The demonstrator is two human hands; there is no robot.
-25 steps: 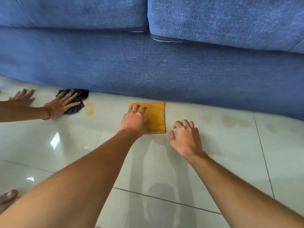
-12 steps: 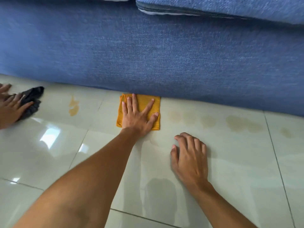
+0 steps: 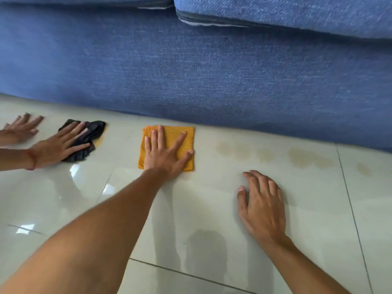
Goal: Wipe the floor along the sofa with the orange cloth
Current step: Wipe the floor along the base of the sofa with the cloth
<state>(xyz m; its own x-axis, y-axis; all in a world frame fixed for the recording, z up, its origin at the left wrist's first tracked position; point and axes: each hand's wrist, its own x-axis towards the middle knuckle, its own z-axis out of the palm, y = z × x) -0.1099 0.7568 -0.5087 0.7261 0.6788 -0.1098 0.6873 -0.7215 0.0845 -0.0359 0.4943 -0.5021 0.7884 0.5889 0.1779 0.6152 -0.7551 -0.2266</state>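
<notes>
Two seat cushions top the big blue woven-fabric sofa [image 3: 191, 71], which fills the upper half of the view w/ its base running along the glossy pale tiled floor [image 3: 212, 219]. Faint yellowish-brown stains [image 3: 305, 159] sit in a row on the tile near the sofa base, right of centre. Folded square orange cloth [image 3: 182, 134] lies flat on the floor just beside the sofa base, approx mid-frame, left of the stains. Left hand [image 3: 165, 155] presses palm-down on the cloth, fingers spread apart & flat, not clamped round it. Right hand [image 3: 263, 206] rests on bare tile nearer the camera & to the right, well apart from the cloth, fingers slightly curled, holding nothing. At far left a 2nd person's hand [image 3: 57, 145], w/ a thin red band at the wrist, presses a crumpled dark grey rag [image 3: 93, 130] onto the floor over a small yellowish spot; their other hand [image 3: 21, 126] lies flat on tile beside it, blurred.
</notes>
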